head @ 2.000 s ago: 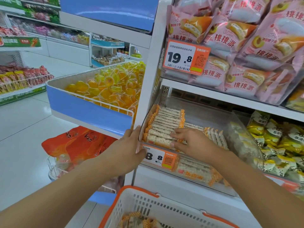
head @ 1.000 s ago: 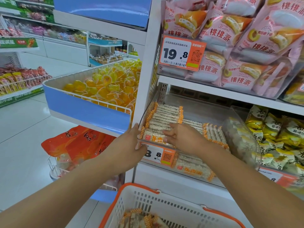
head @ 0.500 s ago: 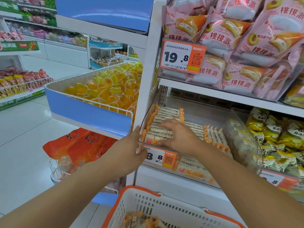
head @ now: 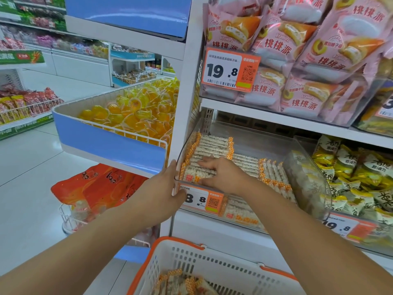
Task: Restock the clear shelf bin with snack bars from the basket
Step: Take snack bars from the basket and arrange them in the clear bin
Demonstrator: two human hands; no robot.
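head | left grip [head: 161, 188] clasps clear bin [head: 274, 143] corner | right grip [head: 223, 173] flat on crinkly bars [head: 212, 145]

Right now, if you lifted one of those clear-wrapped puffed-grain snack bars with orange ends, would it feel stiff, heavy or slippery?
The clear-wrapped puffed-grain snack bars probably stay stiff: they lie in straight flat rows. Their airy, puffed look suggests they are light for their size. The glossy film may be a little slippery, and the right hand resting flat on them hints that they slide easily.
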